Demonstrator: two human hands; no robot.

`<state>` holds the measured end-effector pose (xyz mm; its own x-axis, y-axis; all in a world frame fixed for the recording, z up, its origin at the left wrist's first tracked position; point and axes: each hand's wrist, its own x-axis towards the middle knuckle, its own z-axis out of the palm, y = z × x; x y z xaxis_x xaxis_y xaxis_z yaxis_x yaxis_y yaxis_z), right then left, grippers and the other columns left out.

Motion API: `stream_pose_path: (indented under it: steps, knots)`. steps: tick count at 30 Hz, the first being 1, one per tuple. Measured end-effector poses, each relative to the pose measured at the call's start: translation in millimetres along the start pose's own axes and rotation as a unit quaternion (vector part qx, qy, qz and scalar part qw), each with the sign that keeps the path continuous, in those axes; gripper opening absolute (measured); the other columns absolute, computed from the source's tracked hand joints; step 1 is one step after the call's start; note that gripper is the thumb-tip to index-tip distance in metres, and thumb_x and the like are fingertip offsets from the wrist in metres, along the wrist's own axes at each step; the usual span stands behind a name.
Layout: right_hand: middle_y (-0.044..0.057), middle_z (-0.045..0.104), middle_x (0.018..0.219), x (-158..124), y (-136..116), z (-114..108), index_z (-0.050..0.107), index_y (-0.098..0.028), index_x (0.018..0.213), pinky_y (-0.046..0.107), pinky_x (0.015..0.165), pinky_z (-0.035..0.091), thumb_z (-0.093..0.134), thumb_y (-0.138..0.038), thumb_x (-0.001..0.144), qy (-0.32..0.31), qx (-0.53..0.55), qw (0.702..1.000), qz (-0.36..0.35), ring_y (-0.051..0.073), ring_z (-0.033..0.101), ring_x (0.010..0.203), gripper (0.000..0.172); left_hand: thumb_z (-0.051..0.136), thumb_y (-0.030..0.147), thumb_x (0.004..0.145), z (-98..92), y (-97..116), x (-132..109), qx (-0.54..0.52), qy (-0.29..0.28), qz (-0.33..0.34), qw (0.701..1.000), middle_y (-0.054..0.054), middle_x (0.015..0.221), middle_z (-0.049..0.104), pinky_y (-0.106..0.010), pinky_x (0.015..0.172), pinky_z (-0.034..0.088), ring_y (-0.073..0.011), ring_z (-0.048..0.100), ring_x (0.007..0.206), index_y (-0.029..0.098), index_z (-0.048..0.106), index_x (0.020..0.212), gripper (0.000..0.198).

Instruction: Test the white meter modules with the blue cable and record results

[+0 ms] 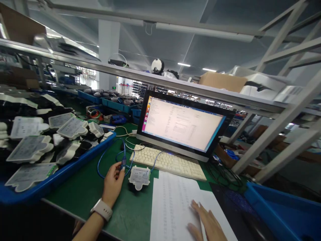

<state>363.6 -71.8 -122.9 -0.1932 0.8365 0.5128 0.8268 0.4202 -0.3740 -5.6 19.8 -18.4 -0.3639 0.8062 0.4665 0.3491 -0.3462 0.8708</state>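
My left hand (113, 182), with a white watch on its wrist, pinches the plug of a blue cable (122, 163) just left of a small white-labelled device (139, 176) lying on the green mat. The cable loops back over the mat toward the keyboard (167, 161). My right hand (207, 223) lies flat with fingers stretched out on a white printed sheet (173, 204) in front of the keyboard. A lit monitor (182, 124) stands behind the keyboard.
A blue tray (75, 164) at the left holds several similar white-labelled devices. Another blue bin (283, 214) sits at the right front. More blue trays stand at the back. A metal shelf rail (175, 85) runs overhead, with slanted frame struts at the right.
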Motion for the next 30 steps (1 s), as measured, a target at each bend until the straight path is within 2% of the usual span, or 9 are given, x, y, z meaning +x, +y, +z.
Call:
stream_pose_path:
  steps: [4,9,12,14,16,18,21,25,30]
  knots:
    - [0.012,0.044,0.136,-4.1,16.2,20.1,0.042,-0.026,0.135,0.062,0.095,0.040,0.052,-0.041,0.085,-0.019,-0.076,0.997,-0.028,0.035,0.045,0.119,0.053,0.057,0.047,0.069,0.5,-3.8,0.5,-0.001,0.001,-0.008,1.000,-0.010,0.087,0.065,-0.036,0.068,0.053,-0.0232,0.065,0.077,0.015,0.057,0.104,0.047]
    - [0.011,0.042,0.136,0.5,13.8,17.8,0.043,-0.024,0.134,0.062,0.097,0.038,0.050,-0.042,0.086,-0.048,-0.073,0.996,-0.019,0.035,0.039,0.123,0.052,0.056,0.047,0.069,0.9,-6.8,1.1,-0.003,-0.002,-0.013,1.000,-0.011,0.088,0.065,-0.038,0.069,0.053,-0.0240,0.065,0.078,0.014,0.056,0.105,0.049]
    - [0.011,0.045,0.135,4.2,2.6,7.5,0.047,-0.026,0.131,0.062,0.100,0.033,0.051,-0.042,0.085,-0.050,-0.016,0.998,0.028,0.035,0.039,0.124,0.049,0.057,0.047,0.069,-0.1,-5.7,0.9,-0.004,-0.004,-0.013,1.000,-0.011,0.090,0.065,-0.038,0.070,0.053,-0.0239,0.065,0.077,0.014,0.056,0.106,0.049]
    - [0.010,0.044,0.137,7.8,-6.3,-0.8,0.043,-0.026,0.134,0.059,0.104,0.029,0.048,-0.041,0.087,-0.018,0.056,0.997,0.047,0.032,0.039,0.126,0.049,0.057,0.047,0.069,-0.5,-4.8,1.0,-0.004,-0.005,-0.013,1.000,-0.011,0.090,0.065,-0.038,0.069,0.053,-0.0234,0.065,0.076,0.014,0.056,0.106,0.049]
    - [0.010,0.046,0.135,14.1,-15.1,-7.8,0.043,-0.026,0.134,0.052,0.105,0.032,0.045,-0.041,0.088,0.035,0.145,0.986,0.075,0.029,0.041,0.124,0.048,0.058,0.046,0.069,-0.7,-3.9,1.2,-0.005,-0.006,-0.012,1.000,-0.011,0.090,0.065,-0.037,0.068,0.052,-0.0227,0.064,0.075,0.014,0.056,0.105,0.048]
    - [0.011,0.055,0.126,23.7,-22.5,-11.2,0.051,-0.025,0.127,0.044,0.098,0.041,0.044,-0.045,0.087,0.080,0.224,0.961,0.143,0.028,0.051,0.115,0.045,0.058,0.046,0.069,-0.4,-3.1,1.5,-0.005,-0.008,-0.012,1.000,-0.010,0.088,0.065,-0.036,0.068,0.052,-0.0221,0.064,0.073,0.015,0.056,0.105,0.048]
    - [0.010,0.065,0.101,39.7,-29.6,-7.7,0.064,-0.022,0.109,0.036,0.074,0.053,0.047,-0.055,0.081,0.118,0.310,0.908,0.256,0.025,0.062,0.087,0.046,0.057,0.047,0.069,0.0,-2.3,1.9,-0.004,-0.005,-0.010,1.000,-0.010,0.086,0.065,-0.035,0.067,0.052,-0.0215,0.064,0.071,0.014,0.056,0.105,0.049]
    - [0.006,0.061,0.065,51.8,-32.8,1.6,0.070,-0.016,0.087,0.028,0.049,0.045,0.056,-0.060,0.071,0.149,0.390,0.858,0.300,0.018,0.054,0.055,0.048,0.057,0.048,0.068,0.6,-2.5,2.8,-0.002,0.003,-0.007,1.000,-0.010,0.088,0.065,-0.035,0.065,0.052,-0.0212,0.064,0.070,0.013,0.056,0.104,0.050]
    - [0.004,0.057,0.055,53.7,-37.7,0.5,0.067,-0.014,0.074,0.025,0.041,0.035,0.064,-0.053,0.063,0.164,0.417,0.839,0.310,0.014,0.045,0.046,0.040,0.057,0.046,0.067,1.5,-2.2,3.7,-0.001,0.010,-0.010,1.000,-0.010,0.089,0.065,-0.033,0.066,0.053,-0.0194,0.063,0.071,0.013,0.056,0.103,0.049]
